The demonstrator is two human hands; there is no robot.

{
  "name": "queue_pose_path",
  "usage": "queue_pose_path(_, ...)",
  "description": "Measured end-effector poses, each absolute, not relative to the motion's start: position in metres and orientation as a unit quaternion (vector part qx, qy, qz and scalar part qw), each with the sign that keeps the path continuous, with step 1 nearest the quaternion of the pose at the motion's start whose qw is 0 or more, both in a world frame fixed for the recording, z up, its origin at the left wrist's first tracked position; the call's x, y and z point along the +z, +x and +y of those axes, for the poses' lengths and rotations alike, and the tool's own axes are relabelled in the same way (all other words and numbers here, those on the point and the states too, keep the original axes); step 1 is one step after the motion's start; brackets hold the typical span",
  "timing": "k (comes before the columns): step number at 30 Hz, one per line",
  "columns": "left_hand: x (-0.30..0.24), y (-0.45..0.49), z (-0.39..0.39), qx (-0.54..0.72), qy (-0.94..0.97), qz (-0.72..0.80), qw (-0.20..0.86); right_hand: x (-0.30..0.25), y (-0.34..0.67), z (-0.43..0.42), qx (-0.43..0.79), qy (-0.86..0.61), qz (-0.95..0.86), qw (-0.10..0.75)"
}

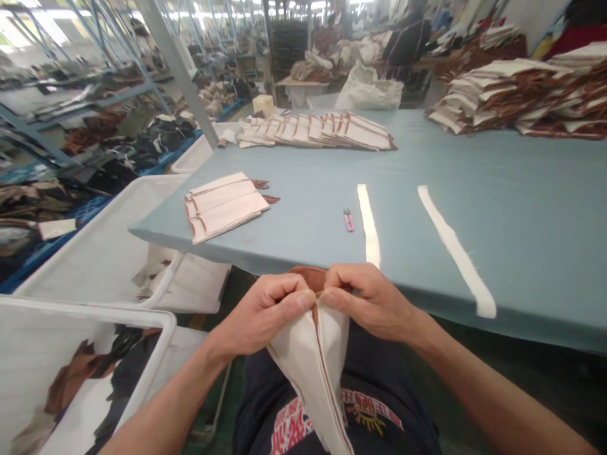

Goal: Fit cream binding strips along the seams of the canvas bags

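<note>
A cream fabric piece with brown lining and a long brown-edged seam (303,354) hangs from both hands in front of my body. My left hand (268,309) pinches its upper edge between thumb and fingers. Close beside it, my right hand (367,297) grips the same edge, thumb on top. Brown material (308,276) shows behind the fingers. Past the hands, a pink thread snipper (348,220) lies on the blue-green table (308,189). Near it rests a pale fabric strip (368,221), with a second pale strip (455,249) farther right.
A small stack of cream pieces (227,205) lies at the table's left. A fanned row of similar pieces (317,131) spans the far side, with tall piles (512,95) at far right. White bins (161,322) stand left, beside a metal post (183,69).
</note>
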State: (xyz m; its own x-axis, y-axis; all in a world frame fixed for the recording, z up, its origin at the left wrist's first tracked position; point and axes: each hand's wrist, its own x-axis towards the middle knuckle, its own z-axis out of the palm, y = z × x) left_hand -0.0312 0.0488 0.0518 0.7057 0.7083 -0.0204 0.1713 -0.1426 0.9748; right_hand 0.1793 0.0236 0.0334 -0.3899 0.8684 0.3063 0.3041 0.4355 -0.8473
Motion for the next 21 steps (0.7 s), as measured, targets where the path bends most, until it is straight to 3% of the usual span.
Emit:
queue_pose_path(6, 0.053, -0.049, 0.052, 0.185, 0.744, 0.308, 0.563, 0.038, 0.168, 0.047, 0.382, -0.367, -0.762, 0.373)
queue_pose_path(12, 0.053, -0.055, 0.042, 0.248, 0.736, 0.363, 0.515, 0.040, 0.152, 0.056, 0.392, -0.320, -0.771, 0.385)
queue_pose_path(21, 0.022, -0.037, 0.022, 0.298, 0.761, 0.387, 0.427, 0.017, 0.145, -0.004, 0.449, -0.514, -0.633, 0.364)
